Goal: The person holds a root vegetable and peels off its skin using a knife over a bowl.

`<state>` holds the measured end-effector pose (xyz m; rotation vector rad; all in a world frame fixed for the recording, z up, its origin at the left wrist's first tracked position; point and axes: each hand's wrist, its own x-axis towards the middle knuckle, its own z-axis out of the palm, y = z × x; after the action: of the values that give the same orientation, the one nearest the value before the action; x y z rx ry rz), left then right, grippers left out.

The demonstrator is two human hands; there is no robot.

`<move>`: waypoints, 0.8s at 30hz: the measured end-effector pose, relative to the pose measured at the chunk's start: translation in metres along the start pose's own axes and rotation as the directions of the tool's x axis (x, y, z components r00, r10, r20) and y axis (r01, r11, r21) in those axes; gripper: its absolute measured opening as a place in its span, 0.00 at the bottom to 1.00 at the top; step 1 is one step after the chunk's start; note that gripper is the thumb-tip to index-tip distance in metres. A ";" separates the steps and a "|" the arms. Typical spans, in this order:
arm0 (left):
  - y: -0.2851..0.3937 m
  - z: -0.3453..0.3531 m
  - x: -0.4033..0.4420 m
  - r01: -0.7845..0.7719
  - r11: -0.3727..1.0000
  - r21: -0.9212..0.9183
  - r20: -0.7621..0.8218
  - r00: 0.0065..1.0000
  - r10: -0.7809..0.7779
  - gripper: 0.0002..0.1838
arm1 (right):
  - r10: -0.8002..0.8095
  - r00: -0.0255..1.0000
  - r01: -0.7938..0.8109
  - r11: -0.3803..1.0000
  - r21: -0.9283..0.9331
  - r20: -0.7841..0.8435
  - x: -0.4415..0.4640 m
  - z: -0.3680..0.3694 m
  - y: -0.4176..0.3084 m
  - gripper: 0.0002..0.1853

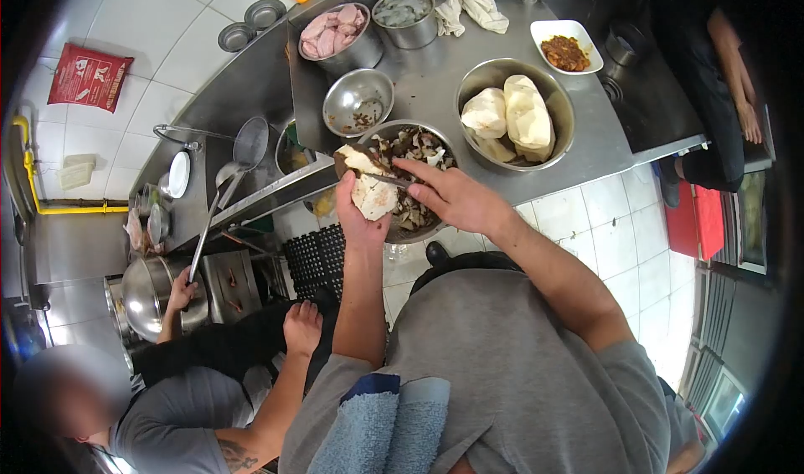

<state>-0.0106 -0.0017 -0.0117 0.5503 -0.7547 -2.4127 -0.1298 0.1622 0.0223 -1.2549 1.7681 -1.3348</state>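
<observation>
My left hand (365,214) is closed around a partly peeled root vegetable (374,196), with white flesh and some brown skin. My right hand (459,196) grips a knife (381,177), its blade lying against the root's upper side; the handle is hidden in the fingers. Below both hands stands a metal bowl (444,139) filled with brown and white peelings. To its right, a larger steel bowl (563,143) contains big peeled pale roots (529,115). A small metal bowl (373,86) with brown scraps sits just beyond the peelings.
Pots of pink meat (333,30) and greyish pieces (404,9) stand at the back, near a white cloth (473,9). A white dish (544,32) holds reddish food. At left, a co-worker (180,415) holds a long-handled strainer (249,143). Another person's arm (735,76) is at right.
</observation>
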 end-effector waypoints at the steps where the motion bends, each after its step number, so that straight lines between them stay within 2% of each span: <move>1: -0.002 0.000 0.000 -0.008 1.000 -0.004 0.002 1.000 0.008 0.22 | 0.006 1.000 -0.006 1.000 -0.024 0.002 0.000 -0.001 -0.002 0.24; 5: -0.006 0.002 0.001 -0.022 1.000 -0.020 0.004 1.000 0.022 0.20 | -0.040 0.998 0.030 0.980 -0.196 -0.048 -0.001 0.001 -0.004 0.23; 8: -0.010 -0.003 -0.001 0.003 1.000 -0.007 -0.042 0.999 -0.003 0.19 | 0.053 0.997 -0.067 0.968 -0.242 -0.063 0.000 0.005 -0.014 0.22; 11: -0.011 -0.002 -0.007 0.025 1.000 0.009 -0.084 0.996 -0.024 0.18 | 0.033 0.993 -0.053 0.984 -0.169 -0.117 0.005 0.013 -0.006 0.20; 17: -0.012 -0.008 -0.009 0.006 0.998 0.063 -0.131 0.991 0.003 0.17 | 0.081 0.993 -0.089 0.990 -0.105 -0.084 0.021 0.022 0.003 0.16; 20: -0.010 -0.012 -0.013 0.007 0.998 0.068 -0.125 0.992 0.002 0.18 | -0.110 0.963 0.093 0.992 -0.079 -0.245 0.035 0.043 0.041 0.15; 21: -0.012 -0.007 -0.017 0.012 0.999 0.037 -0.148 0.989 -0.006 0.18 | 0.127 0.980 -0.117 0.990 0.078 -0.150 0.039 0.031 0.027 0.14; 22: -0.014 -0.001 -0.019 0.018 1.000 0.008 -0.169 0.986 -0.016 0.18 | 0.306 0.951 -0.287 0.925 0.247 -0.040 0.039 0.020 0.013 0.13; 23: -0.016 0.002 -0.019 -0.004 1.000 0.022 -0.045 0.999 0.005 0.20 | 0.471 0.879 -0.460 0.804 0.377 0.071 0.040 0.009 -0.002 0.13; 24: -0.015 0.007 -0.019 -0.007 1.000 -0.026 -0.066 0.998 0.005 0.21 | 0.435 0.895 -0.440 0.827 0.351 0.098 0.041 0.005 -0.004 0.13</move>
<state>-0.0056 0.0232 -0.0113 0.6136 -0.6951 -2.3833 -0.1397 0.1227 0.0279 -0.6025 1.5745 -1.2924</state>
